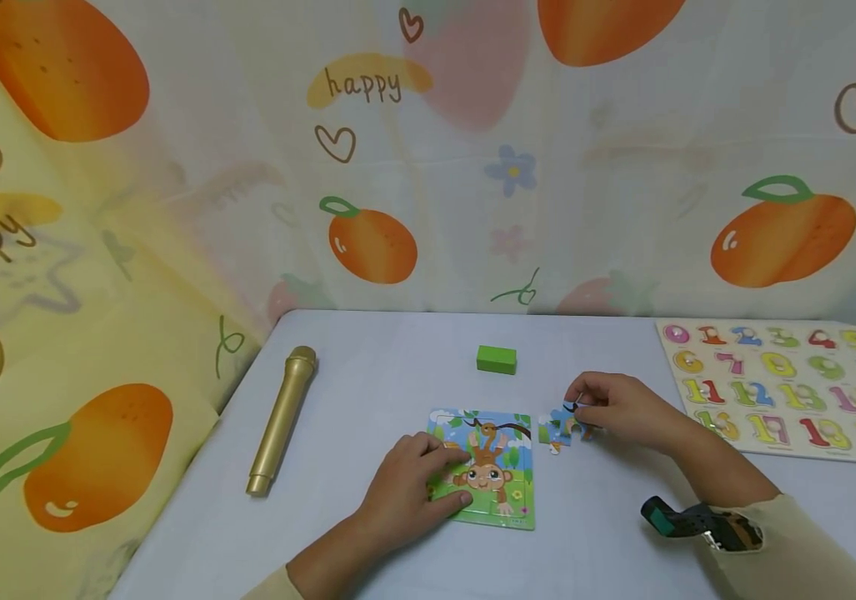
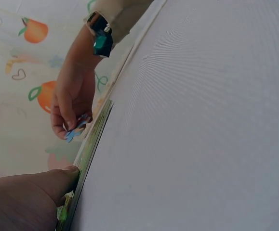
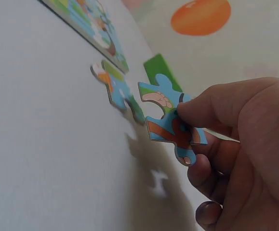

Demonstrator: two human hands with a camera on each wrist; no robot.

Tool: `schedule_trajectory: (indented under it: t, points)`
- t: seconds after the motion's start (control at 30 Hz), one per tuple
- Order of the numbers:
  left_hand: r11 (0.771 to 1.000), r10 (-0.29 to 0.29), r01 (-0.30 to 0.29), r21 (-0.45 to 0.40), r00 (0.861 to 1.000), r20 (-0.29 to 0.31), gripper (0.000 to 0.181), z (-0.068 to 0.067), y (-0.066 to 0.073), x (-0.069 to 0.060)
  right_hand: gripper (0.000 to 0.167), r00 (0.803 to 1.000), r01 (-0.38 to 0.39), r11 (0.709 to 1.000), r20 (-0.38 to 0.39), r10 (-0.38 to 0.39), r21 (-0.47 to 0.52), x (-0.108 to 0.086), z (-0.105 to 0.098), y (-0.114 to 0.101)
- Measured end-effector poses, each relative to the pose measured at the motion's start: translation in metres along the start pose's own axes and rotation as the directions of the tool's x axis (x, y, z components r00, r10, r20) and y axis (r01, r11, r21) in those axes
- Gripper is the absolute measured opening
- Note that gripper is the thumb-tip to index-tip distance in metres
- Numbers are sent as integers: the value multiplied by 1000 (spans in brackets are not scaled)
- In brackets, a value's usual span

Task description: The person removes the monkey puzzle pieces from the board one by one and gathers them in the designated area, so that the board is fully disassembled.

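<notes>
My left hand [image 1: 407, 487] rests on the left part of a jigsaw puzzle board [image 1: 498, 517] with a monkey picture, fingers and thumb spread over it. In the left wrist view, the thumb lies on the edge of the board [image 2: 93, 144]. Right of the board, my right hand [image 1: 618, 408] pinches a blue puzzle piece [image 3: 166, 127] between thumb and fingers, raised above the table. Whether it is one piece or two overlapping, I cannot tell. Another puzzle piece [image 3: 114, 86] lies on the table between the board and this hand.
Behind the board sits a green block [image 1: 497, 360]. A gold microphone-shaped object [image 1: 282, 421] lies at the left. At the right is a number board [image 1: 788, 392] with colourful digits. A fruit-patterned cloth [image 1: 443, 200] hangs behind the white table [image 1: 367, 367].
</notes>
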State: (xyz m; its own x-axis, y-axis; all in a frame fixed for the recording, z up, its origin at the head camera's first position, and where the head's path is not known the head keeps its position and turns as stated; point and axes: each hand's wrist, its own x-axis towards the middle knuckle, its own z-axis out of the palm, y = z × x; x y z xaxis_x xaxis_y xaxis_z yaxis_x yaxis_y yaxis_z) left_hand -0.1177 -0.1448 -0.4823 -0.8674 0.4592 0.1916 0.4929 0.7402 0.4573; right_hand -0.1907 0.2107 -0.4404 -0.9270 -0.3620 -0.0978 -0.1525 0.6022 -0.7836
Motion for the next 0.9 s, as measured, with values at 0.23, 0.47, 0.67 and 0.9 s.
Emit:
schedule_trajectory:
  t: [0.23, 0.47, 0.67, 0.9]
  points:
    - [1000, -1, 1, -6, 1000, 0, 43, -3, 1, 0, 13, 999, -14, 1000, 28, 15, -28, -11, -9, 12]
    - [1000, -9, 9, -14, 1000, 15, 43, -4, 2, 0, 14, 999, -15, 1000, 41, 16, -18, -14, -11, 18]
    - [1000, -17, 17, -15, 1000, 22, 44, -3, 2, 1, 13, 1000, 16, 998, 22, -15, -59, -16, -9, 20]
    - [999, -34, 34, -9, 999, 29, 44, -2, 1, 0, 14, 997, 73, 988, -28, -77, -134, -16, -4, 26]
